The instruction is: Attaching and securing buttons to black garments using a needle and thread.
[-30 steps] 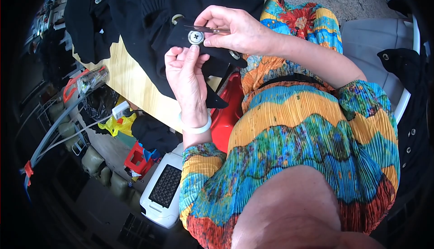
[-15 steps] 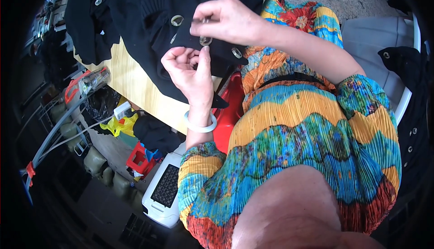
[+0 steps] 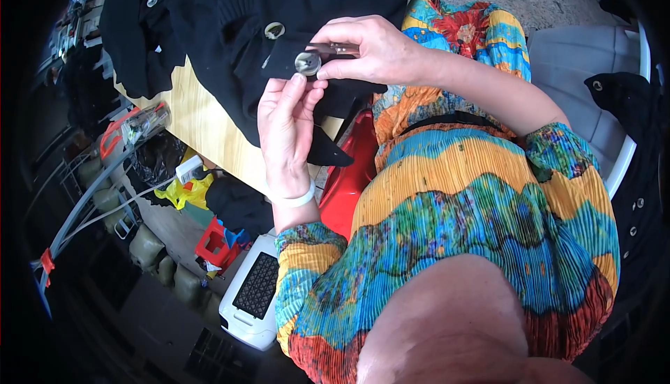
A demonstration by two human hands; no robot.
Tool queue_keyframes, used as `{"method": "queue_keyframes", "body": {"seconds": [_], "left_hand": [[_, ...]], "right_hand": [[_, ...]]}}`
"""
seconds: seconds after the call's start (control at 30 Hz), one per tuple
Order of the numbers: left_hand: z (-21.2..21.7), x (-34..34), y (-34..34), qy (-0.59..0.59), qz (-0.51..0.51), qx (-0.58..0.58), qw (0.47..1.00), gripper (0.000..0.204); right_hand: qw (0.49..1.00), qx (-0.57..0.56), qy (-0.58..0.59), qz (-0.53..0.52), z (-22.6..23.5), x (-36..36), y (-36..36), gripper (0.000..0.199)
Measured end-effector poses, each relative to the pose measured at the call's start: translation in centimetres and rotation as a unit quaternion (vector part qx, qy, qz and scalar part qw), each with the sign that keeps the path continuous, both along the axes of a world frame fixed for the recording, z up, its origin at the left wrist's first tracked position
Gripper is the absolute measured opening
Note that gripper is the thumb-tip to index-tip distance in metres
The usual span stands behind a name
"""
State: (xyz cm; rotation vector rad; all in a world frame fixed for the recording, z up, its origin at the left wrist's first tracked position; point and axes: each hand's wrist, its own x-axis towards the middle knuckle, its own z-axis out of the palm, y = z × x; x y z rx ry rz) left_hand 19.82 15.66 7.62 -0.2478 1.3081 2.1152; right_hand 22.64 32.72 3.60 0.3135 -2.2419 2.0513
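Note:
A black knitted garment (image 3: 230,56) with large grey-and-cream buttons lies across the table corner and hangs over its edge. My left hand (image 3: 287,122), with a pale bangle on the wrist, is closed, thumb and fingers pinching the lower rim of a round button (image 3: 307,63). My right hand (image 3: 380,53) is closed round what look like small metal thread snips (image 3: 338,48), their front end against the button's right side. The tips of the snips are hidden at the button. Another button (image 3: 274,31) sits on the cloth just above.
The pale wooden table (image 3: 199,122) runs beneath the garment. A red stool (image 3: 347,199) stands by my lap. On the lower left are a white case with a dark grille (image 3: 255,286), a red basket (image 3: 217,244) and a yellow bag (image 3: 187,192). A grey chair (image 3: 579,70) is at right.
The right hand has come down and turned, bringing the metal tool into view beside the button. My left hand has turned upright, its thumb and fingers now meeting at the button's rim.

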Motion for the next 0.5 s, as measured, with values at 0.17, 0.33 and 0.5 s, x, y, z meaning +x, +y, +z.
{"method": "queue_keyframes", "body": {"seconds": [0.17, 0.33, 0.5], "left_hand": [[-0.1, 0.0, -1.3, 0.037, -0.051, -0.046, 0.997, 0.010], [0.0, 0.3, -1.4, -0.017, -0.053, 0.102, 0.993, 0.016], [0.0, 0.9, -1.3, -0.020, -0.039, 0.176, 0.983, 0.019]], "right_hand": [[0.991, 0.090, 0.096, 0.006, 0.6, -0.3, 0.4, 0.015], [0.973, 0.093, 0.210, -0.026, 2.3, -1.0, 1.1, 0.017], [0.956, 0.135, 0.220, -0.137, 3.6, -1.3, 2.4, 0.018]]}}
